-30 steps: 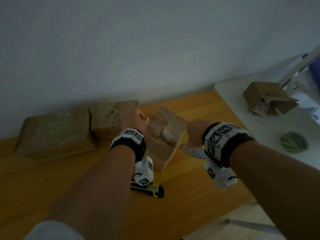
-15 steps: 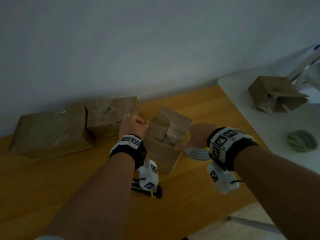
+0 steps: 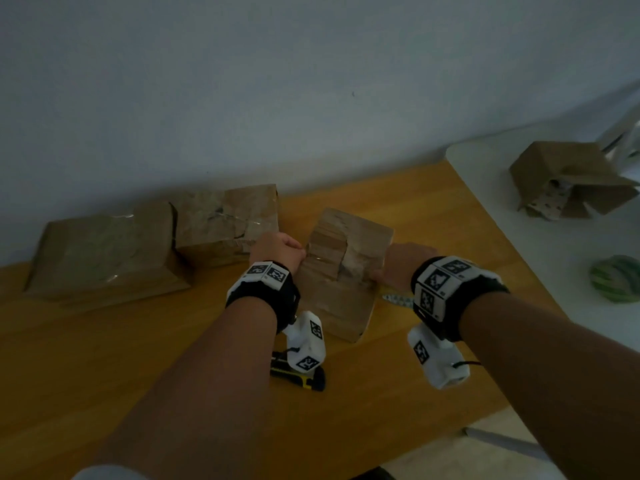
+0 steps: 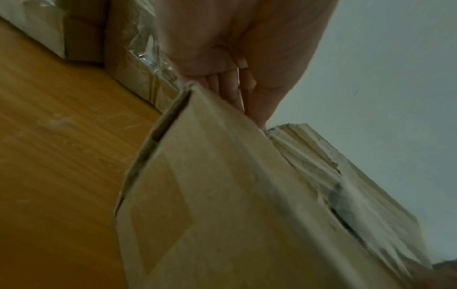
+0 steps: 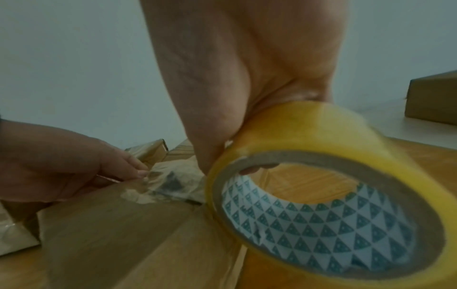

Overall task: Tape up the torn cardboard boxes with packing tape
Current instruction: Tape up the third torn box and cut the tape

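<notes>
The torn cardboard box [image 3: 346, 299] stands mid-table, its top flaps ragged [image 4: 333, 187]. My left hand [image 3: 277, 249] sits at its upper left edge; fingers curl behind the edge [image 4: 232, 91] and pinch the clear tape's free end [image 5: 160, 185] onto the box. My right hand [image 3: 403, 265] is at the box's right edge and grips the yellow packing tape roll [image 5: 329, 191], thumb on the outside, a fingertip inside the core. In the head view only the roll's patterned rim [image 3: 398, 300] shows below that hand. Clear tape lies over the tear between both hands.
Two taped boxes [image 3: 104, 251] [image 3: 225, 220] stand along the wall at the left. A yellow-black utility knife [image 3: 301, 375] lies under my left wrist. On the white table [image 3: 519, 258] at the right stand another torn box [image 3: 568, 178] and a green roll [image 3: 616, 278].
My right hand has brought the roll in from the right to the box's right edge. The left hand has stayed at the box's upper left edge.
</notes>
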A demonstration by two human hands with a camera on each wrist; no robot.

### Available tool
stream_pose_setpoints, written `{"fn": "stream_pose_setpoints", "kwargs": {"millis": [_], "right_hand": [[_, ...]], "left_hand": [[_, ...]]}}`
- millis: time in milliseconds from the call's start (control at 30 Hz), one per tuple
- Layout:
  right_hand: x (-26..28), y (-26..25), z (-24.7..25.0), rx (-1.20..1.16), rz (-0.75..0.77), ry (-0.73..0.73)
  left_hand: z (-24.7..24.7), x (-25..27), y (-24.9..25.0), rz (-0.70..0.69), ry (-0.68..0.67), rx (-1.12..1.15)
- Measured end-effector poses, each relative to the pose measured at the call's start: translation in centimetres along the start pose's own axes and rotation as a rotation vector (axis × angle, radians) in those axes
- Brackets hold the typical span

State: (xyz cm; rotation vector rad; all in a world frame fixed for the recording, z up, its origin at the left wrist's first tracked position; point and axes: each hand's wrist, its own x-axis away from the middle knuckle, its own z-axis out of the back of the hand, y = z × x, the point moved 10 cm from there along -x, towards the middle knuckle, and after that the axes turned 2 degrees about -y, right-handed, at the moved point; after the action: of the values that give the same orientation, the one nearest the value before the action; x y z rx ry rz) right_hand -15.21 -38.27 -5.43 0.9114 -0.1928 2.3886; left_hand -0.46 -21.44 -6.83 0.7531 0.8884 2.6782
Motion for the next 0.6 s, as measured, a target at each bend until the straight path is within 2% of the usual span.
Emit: {"fn": "stream_pose_setpoints", "kwargs": {"millis": [200, 267, 333, 400, 467, 533, 600], "right_hand": [[0.1, -0.1, -0.1, -0.027, 0.026, -0.008], [0.1, -0.2, -0.1, -0.045, 0.032, -0.009], [0.0, -0.1, -0.2, -0.072, 0.03, -0.011], [0.0, 0.0, -0.2, -0.083, 0.028, -0.014], [-0.1, -0.1, -0.2, -0.078, 0.026, -0.017], [-0.2, -0.1, -0.3, -0.069, 0.029, -0.019], [-0.4, -0.1, -0.6, -0.083, 0.038, -0.026]], "left_hand": [[-0.5, 0.1, 2.1, -0.107, 0.002, -0.412], [0.3, 0.6, 4.0, -0.206, 0.105, -0.491], [0.9, 1.0, 5.6, -0.299, 0.173, -0.452], [0.4, 1.2, 5.9, -0.326, 0.125, -0.344], [-1.2, 1.4, 5.6, -0.316, 0.008, -0.28], [-3.3, 1.3, 5.5, -0.303, -0.121, -0.352], [-4.8, 0.9, 5.6, -0.282, -0.191, -0.449]]}}
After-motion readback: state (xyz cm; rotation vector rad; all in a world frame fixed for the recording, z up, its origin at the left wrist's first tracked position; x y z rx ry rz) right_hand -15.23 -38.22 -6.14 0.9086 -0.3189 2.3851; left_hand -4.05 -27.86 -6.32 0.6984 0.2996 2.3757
